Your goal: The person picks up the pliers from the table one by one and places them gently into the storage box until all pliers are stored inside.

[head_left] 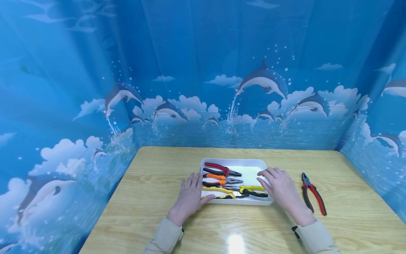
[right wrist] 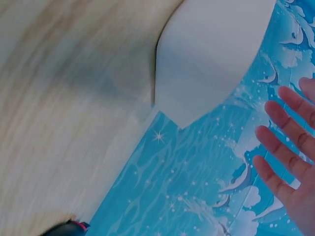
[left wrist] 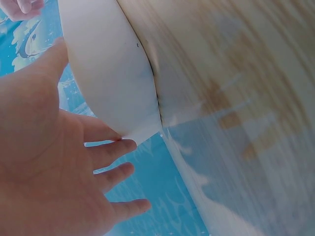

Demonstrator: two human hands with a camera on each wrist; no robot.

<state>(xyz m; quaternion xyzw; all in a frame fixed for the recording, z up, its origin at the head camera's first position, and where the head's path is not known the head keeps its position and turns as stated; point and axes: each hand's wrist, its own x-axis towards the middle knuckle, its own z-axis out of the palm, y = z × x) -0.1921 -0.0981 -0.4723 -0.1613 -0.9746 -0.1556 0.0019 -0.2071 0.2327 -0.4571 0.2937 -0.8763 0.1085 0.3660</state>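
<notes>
A white tray sits mid-table and holds several pliers: a red-handled pair, an orange pair and yellow-handled pairs. My left hand lies flat on the table against the tray's left side, fingers straight, thumb by the front corner. Resting on the tray's right rim is my right hand, its fingers straight and reaching over the edge. In the left wrist view the left hand is spread beside the tray wall. The right wrist view shows straight fingers near the tray.
Another red-and-black pair of pliers lies on the wooden table to the right of my right hand. Blue dolphin-print curtains close in the table at the back and on both sides.
</notes>
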